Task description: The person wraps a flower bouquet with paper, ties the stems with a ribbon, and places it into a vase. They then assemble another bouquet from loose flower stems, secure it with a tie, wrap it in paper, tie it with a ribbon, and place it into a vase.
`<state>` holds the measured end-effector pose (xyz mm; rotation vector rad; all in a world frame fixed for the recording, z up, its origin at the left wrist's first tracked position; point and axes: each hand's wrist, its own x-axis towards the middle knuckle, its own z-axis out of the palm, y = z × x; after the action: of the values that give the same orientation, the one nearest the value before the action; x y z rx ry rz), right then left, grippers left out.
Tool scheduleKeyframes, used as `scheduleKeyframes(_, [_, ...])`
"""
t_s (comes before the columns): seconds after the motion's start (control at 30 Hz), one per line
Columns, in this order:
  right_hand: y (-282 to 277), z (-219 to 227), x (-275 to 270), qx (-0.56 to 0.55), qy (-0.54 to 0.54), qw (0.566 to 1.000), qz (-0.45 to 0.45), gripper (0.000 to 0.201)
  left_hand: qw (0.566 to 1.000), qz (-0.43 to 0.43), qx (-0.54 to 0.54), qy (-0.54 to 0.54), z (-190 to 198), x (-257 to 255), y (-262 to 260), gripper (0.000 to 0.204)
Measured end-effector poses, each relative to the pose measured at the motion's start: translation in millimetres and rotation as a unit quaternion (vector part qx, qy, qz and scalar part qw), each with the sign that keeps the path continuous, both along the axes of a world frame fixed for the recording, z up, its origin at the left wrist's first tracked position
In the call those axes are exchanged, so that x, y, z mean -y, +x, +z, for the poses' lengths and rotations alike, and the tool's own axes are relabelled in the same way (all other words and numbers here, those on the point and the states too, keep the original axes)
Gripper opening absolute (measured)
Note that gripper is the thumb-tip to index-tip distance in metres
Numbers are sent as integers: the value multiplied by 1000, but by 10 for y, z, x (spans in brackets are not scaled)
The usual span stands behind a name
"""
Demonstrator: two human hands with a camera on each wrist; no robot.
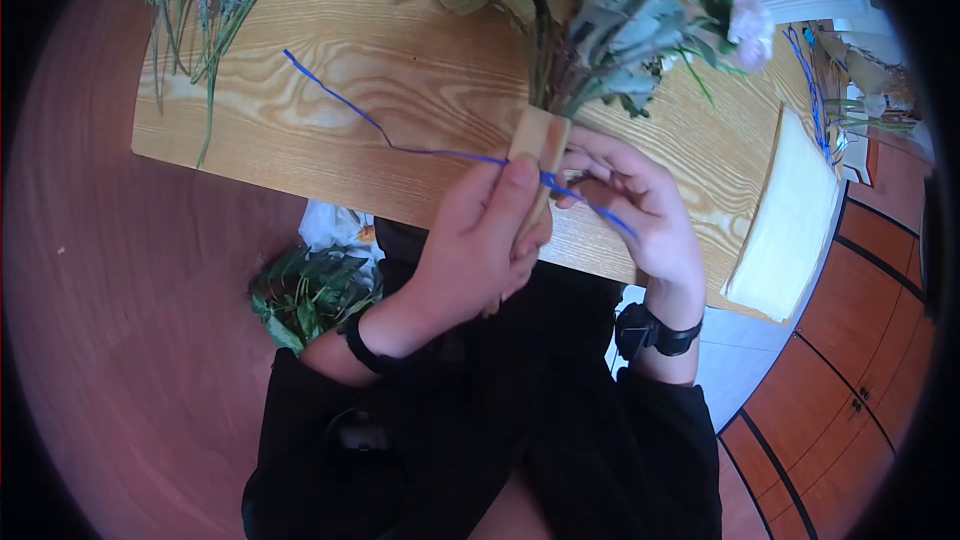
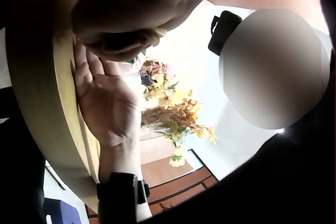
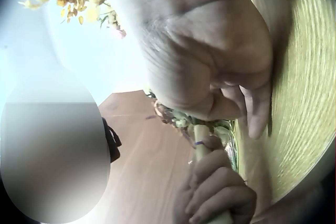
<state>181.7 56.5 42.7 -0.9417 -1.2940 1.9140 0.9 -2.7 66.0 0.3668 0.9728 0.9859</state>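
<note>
A bouquet of artificial flowers and leaves (image 1: 600, 10) has its stems bound in a tan wrap (image 1: 540, 130). My left hand (image 1: 480, 230) grips this wrapped handle, its thumb pressing by a blue tie (image 1: 440, 152) that crosses it. One tie end trails left over the wood; the other reaches the right palm. Beside the handle is my right hand (image 1: 650, 200), fingertips partly hidden behind it. In the left wrist view the right hand (image 2: 110, 108) shows a bare palm with fairly straight fingers. The right wrist view shows the left hand (image 3: 223, 187) curled round the handle (image 3: 201, 133).
Loose lavender and green stems (image 1: 225, 0) lie at the table's upper left. A pale folded sheet (image 1: 785, 220) rests on the right edge, near more blue ties (image 1: 815, 90). Green leaves and a white bag (image 1: 330, 225) are below the table's front edge.
</note>
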Motion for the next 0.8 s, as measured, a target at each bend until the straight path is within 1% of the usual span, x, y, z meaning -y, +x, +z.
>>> scheduleKeyframes(0.03, [-15,-11,-38,-25,1,999,20,46,1000,-16,2,12,54,33,16,37])
scheduleKeyframes(0.07, [-71,-18,-46,17,-4,1000,0,52,999,-35,5,22,112,67,33,38])
scheduleKeyframes(0.1, [-125,16,-62,19,-5,1000,-8,52,999,-43,7,22,178,95,53,38])
scheduleKeyframes(0.17, [-238,129,-154,-20,0,995,98,55,997,-62,32,38,287,137,98,39])
scheduleKeyframes(0.2, [-252,-30,-180,35,0,987,158,54,992,-67,102,26,266,181,73,34])
scheduleKeyframes(0.23, [-292,48,-221,35,0,988,153,54,992,-72,102,25,293,196,88,34])
scheduleKeyframes(0.27, [-355,203,-283,26,-10,975,219,51,991,-72,109,42,333,201,100,34])
scheduleKeyframes(0.3, [-424,283,-314,16,-20,958,285,52,989,-71,115,58,361,206,102,34])
scheduleKeyframes(0.33, [-492,239,-296,-96,-26,959,265,47,989,-75,113,57,373,203,91,34])
scheduleKeyframes(0.37, [-487,220,-303,-98,-24,960,260,47,985,-81,120,94,380,187,77,34])
scheduleKeyframes(0.4, [-464,212,-321,-62,5,959,277,38,979,-85,130,131,387,177,71,34])
scheduleKeyframes(0.43, [-434,213,-343,-25,36,954,295,31,979,-87,130,135,390,179,59,34])
scheduleKeyframes(0.47, [-389,227,-328,29,53,965,254,19,981,-93,114,127,393,197,37,39])
scheduleKeyframes(0.5, [-320,137,-338,30,55,965,255,19,983,-99,98,120,396,205,14,45])
scheduleKeyframes(0.53, [-239,-29,-356,49,129,967,213,19,983,-98,97,123,404,194,-5,45])
scheduleKeyframes(0.57, [-209,-76,-373,67,201,963,169,21,985,-88,90,118,414,185,-20,45])
scheduleKeyframes(0.6, [-160,-49,-373,57,147,973,168,16,987,-79,83,113,416,181,-34,45])
scheduleKeyframes(0.63, [-137,36,-387,59,147,973,167,16,987,-79,84,112,406,181,-58,45])
scheduleKeyframes(0.7, [-96,184,-386,109,79,971,195,15,987,-60,129,78,385,197,-95,35])
scheduleKeyframes(0.73, [-134,221,-353,144,129,966,172,17,986,-62,131,79,386,189,-79,35])
scheduleKeyframes(0.77, [-165,223,-336,145,130,966,170,17,988,-70,101,93,394,180,-60,38])
scheduleKeyframes(0.8, [-190,214,-310,140,91,976,140,18,989,-79,71,106,399,180,-45,42])
